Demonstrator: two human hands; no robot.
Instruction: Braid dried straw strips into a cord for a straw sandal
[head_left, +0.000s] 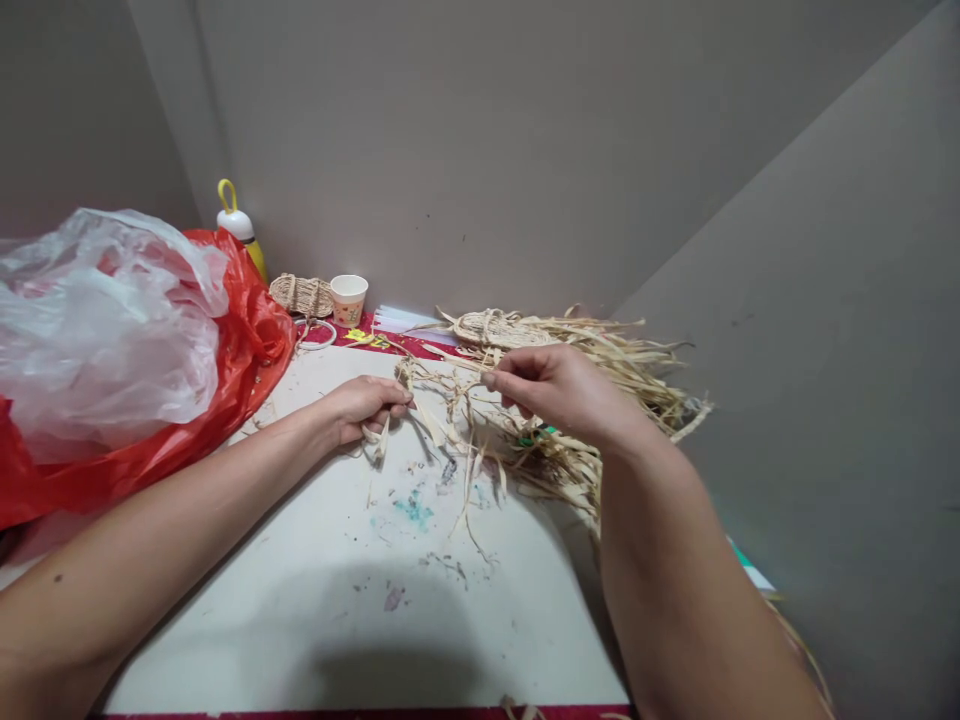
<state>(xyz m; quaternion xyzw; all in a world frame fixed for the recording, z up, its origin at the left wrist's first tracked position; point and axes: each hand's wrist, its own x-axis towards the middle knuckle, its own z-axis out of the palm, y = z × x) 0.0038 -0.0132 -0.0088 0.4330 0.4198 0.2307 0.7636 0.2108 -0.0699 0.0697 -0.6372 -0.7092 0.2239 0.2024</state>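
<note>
Over the middle of the table, my left hand (367,408) is closed in a pinch on a dried straw strip (381,440), whose pale end hangs below the fingers. To its right, my right hand (551,388) pinches thumb to forefinger on a thin straw strand (472,383). Loose, knotted straw strands dangle between the two hands, some trailing down onto the white tabletop (330,560). A woven straw sole-shaped piece (491,328) lies behind my right hand. Beside it spreads a large bundle of dried straw (637,360), partly hidden by my right wrist.
At left, a red plastic bag (255,330) holds a crumpled clear bag (112,330). Along the back stand a yellow and white bottle (238,225), a coiled braided rope (301,295), a paper cup (349,300) and a white ring (316,334). Grey walls (450,150) close in behind and right.
</note>
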